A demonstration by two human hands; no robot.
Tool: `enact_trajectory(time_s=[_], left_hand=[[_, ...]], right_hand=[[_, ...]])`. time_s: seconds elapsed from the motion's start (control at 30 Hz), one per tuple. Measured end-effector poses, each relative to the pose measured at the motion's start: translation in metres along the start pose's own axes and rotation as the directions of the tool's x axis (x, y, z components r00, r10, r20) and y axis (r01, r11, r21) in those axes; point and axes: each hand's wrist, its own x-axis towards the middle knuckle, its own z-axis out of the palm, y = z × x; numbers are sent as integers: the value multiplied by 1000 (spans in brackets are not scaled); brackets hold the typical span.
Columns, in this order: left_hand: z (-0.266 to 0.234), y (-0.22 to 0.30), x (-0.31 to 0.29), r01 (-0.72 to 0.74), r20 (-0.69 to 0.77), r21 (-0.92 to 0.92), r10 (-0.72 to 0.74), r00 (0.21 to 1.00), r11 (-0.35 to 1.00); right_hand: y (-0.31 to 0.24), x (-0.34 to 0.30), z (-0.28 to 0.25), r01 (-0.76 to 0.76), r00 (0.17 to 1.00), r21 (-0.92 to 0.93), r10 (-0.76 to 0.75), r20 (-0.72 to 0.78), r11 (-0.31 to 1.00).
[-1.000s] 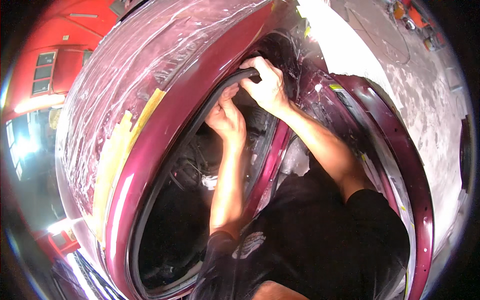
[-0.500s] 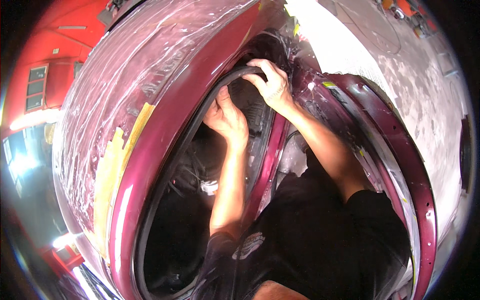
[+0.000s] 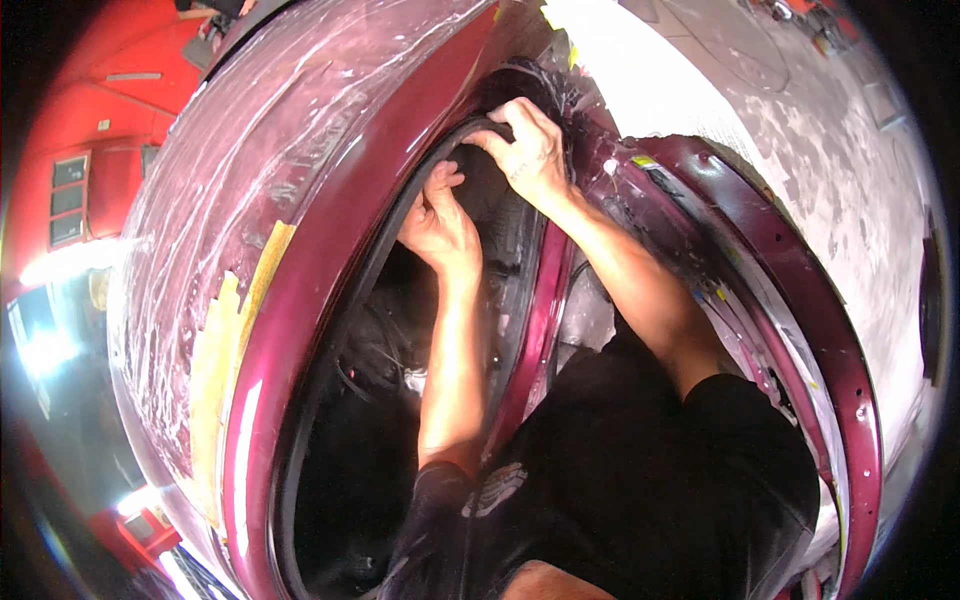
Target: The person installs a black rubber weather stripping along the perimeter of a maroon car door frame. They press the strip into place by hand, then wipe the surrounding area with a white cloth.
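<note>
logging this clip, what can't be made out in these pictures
Head view:
Black seal, where the right hand grips it: covered by that hand.
Seal's lower run: cut off by the bottom edge.
Car interior: lost in shadow, partly behind the left forearm.
Objects at upper right: too small, blurred.

Draped at left in wrinkled clear plastic sheeting (image 3: 225,185), edged with yellow tape (image 3: 210,385) (ragged along one side), backed by a red wall (image 3: 90,100) with a dark three-pane panel (image 3: 68,200), and flanked at right by a white sheet (image 3: 640,80) and a blotchy gray floor (image 3: 865,220).
</note>
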Motion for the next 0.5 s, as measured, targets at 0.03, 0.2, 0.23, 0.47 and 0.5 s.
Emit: enact_trajectory(time_s=[0.03, 0.2, 0.23, 0.47, 0.5], left_hand=[[2, -2, 1, -7, -10, -16, 7, 1000, 1000], [8, -6, -1, 69, 6, -66, -69, 998, 995], [6, -6, -1, 77, 19, -90, -76, 997, 993], [5, -5, 2, 70, 61, -101, -64, 996, 992], [5, -10, 3, 77, 61, -85, -72, 996, 993]], right_hand=[[1, 4, 0, 28, 1000, -11, -28, 10, 1000], [3, 9, 6, 45, 999, -48, -46, -26, 998], [-3, 9, 4, 20, 1000, -47, -21, -19, 999], [-1, 4, -1, 126, 990, -106, -132, -44, 986], [1, 5, -1, 147, 988, -111, -152, -29, 983]])
